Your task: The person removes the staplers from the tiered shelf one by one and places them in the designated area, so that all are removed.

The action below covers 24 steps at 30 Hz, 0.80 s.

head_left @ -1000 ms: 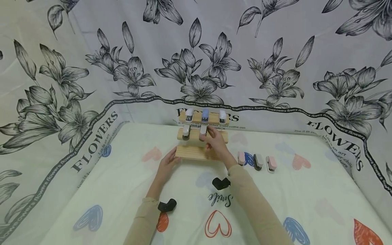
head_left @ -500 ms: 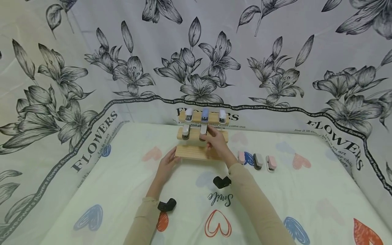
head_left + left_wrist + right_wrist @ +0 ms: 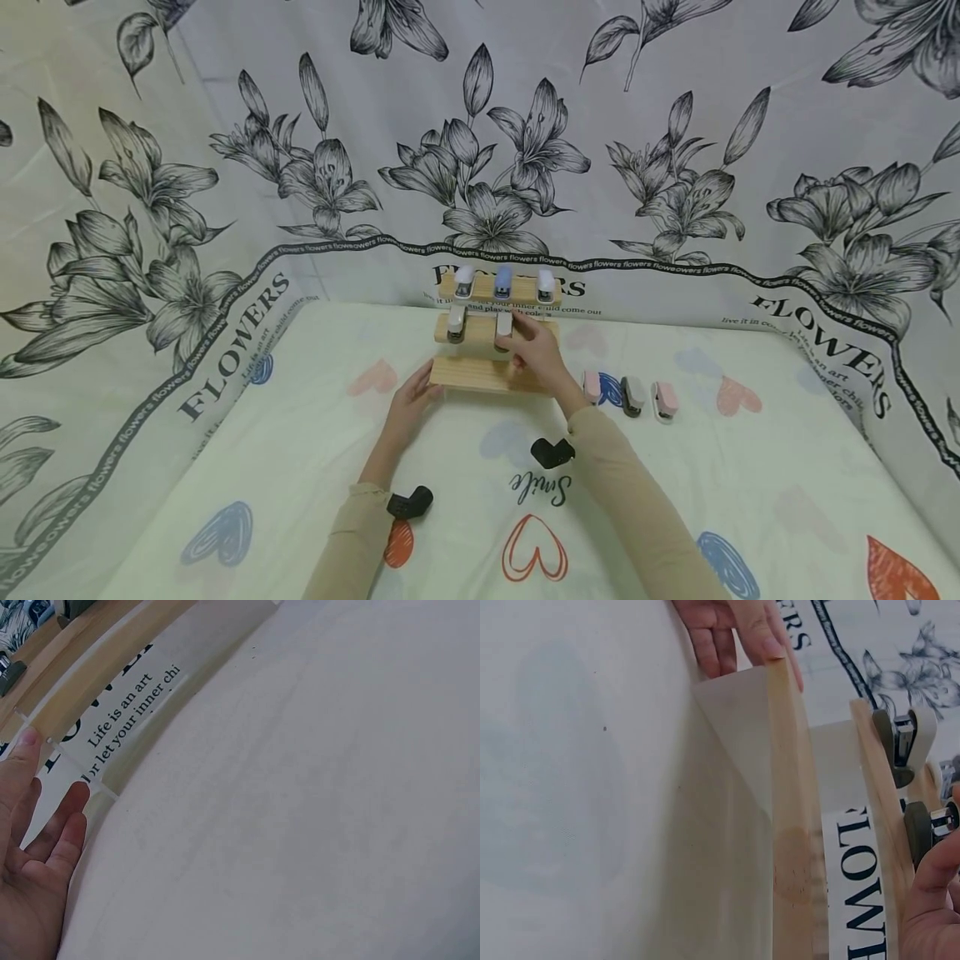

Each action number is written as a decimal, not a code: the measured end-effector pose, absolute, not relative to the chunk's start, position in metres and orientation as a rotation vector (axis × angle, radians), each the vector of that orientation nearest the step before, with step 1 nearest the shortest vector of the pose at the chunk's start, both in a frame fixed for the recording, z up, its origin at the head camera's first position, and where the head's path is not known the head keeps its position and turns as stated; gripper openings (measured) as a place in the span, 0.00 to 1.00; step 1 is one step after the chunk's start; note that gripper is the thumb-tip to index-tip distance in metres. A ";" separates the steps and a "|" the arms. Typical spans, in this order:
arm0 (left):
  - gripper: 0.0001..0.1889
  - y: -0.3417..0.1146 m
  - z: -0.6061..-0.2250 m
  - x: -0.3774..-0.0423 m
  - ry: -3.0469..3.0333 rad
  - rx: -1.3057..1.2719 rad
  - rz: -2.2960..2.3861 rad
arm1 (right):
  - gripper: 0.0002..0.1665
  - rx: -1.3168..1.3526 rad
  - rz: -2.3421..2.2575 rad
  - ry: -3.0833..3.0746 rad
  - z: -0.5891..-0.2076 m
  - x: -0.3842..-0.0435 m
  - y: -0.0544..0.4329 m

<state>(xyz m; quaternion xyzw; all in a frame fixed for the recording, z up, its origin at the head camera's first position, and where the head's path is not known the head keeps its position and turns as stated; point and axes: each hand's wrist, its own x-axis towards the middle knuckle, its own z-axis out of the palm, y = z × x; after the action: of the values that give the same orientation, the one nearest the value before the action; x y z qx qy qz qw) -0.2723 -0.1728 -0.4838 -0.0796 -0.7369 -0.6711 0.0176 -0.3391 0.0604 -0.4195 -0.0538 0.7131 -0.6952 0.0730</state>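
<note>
A stepped wooden rack [image 3: 480, 375] with three tiers stands at the back of the table. My left hand [image 3: 411, 392] grips the left end of its lowest board; in the left wrist view the thumb [image 3: 28, 739] lies on the wood. On the middle tier, my right hand [image 3: 538, 350] pinches a whitish mini stapler [image 3: 504, 323] with a dark base [image 3: 916, 829]. Left of it on that tier sits another whitish stapler [image 3: 456, 322]. The top tier bears a white stapler [image 3: 464, 281], a blue stapler [image 3: 502, 282] and a second white stapler [image 3: 545, 285].
Right of the rack, a pink stapler [image 3: 592, 386], a grey stapler [image 3: 632, 394] and another pink stapler [image 3: 664, 400] lie in a row on the heart-print tablecloth [image 3: 465, 467]. A flower-print curtain [image 3: 585, 217] rises close behind the rack.
My right hand has shifted the stapler slightly to the right along the middle tier. The left hand keeps its place at the rack's end.
</note>
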 end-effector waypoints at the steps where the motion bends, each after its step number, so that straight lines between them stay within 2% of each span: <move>1: 0.28 -0.172 -0.483 -0.272 -2.290 -0.250 -2.084 | 0.40 -0.166 -2.085 2.150 -0.420 -0.339 0.062; 7: 0.29 -0.172 -0.486 -0.274 -2.275 -0.240 -2.086 | 0.41 -0.152 -2.088 2.139 -0.420 -0.338 0.065; 16: 0.32 -0.178 -0.510 -0.286 -2.295 -0.205 -2.055 | 0.41 -0.116 -2.111 2.099 -0.421 -0.338 0.068; 24: 0.30 -0.175 -0.501 -0.281 -2.275 -0.193 -2.109 | 0.39 -0.115 -2.113 2.089 -0.422 -0.331 0.082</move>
<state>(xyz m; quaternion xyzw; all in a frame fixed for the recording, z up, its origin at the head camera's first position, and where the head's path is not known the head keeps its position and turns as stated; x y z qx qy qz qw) -0.2810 -0.1753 -0.5008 -0.0622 -0.7319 -0.6784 0.0168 -0.3312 0.0820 -0.4221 -0.0386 0.6999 -0.7082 0.0839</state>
